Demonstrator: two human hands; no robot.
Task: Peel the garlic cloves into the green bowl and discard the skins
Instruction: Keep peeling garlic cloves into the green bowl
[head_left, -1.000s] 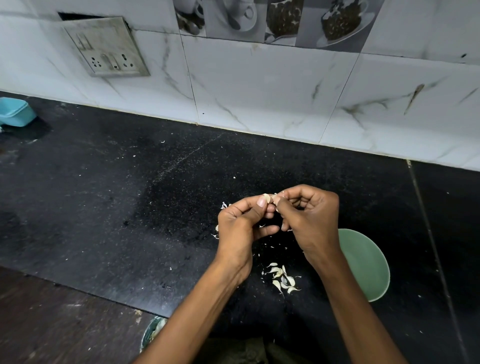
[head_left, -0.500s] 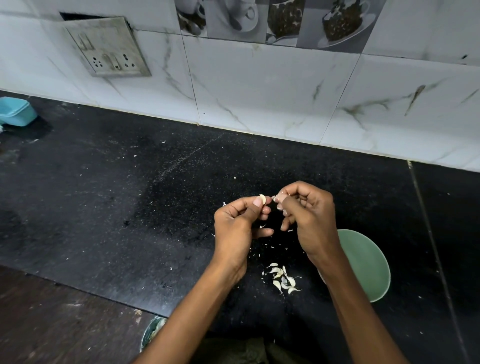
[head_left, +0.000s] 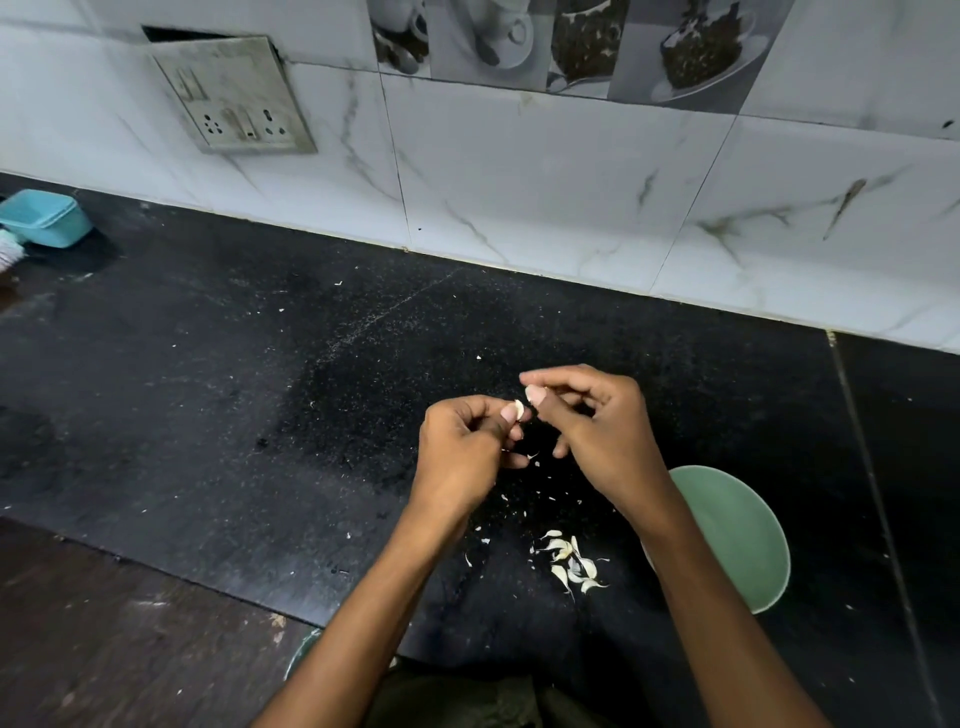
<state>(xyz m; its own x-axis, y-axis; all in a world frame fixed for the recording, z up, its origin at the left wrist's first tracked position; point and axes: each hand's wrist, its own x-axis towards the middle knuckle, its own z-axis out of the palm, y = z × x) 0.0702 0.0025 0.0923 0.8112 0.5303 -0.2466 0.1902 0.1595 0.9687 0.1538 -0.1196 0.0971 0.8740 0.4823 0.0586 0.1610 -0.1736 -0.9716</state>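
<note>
My left hand (head_left: 462, 457) pinches a small pale garlic clove (head_left: 518, 407) between thumb and forefinger above the black counter. My right hand (head_left: 597, 431) is just to its right, thumb and forefinger tips held together at the clove's tip; whether they hold a bit of skin is too small to tell. The green bowl (head_left: 737, 540) sits on the counter to the right, partly hidden behind my right forearm. A small heap of garlic cloves (head_left: 569, 561) lies on the counter between my forearms, with skin flecks scattered around it.
The black counter (head_left: 260, 415) ends at a marble-tiled wall (head_left: 545, 182) with a socket plate (head_left: 234, 98). A blue plastic tub (head_left: 47, 218) stands at the far left. A round container rim (head_left: 301, 652) shows below the counter's front edge, by my left forearm.
My hands have drawn slightly apart; the right one lifted a little up and to the right from the clove, its lower fingers loosened. The clove stays in my left fingers.
</note>
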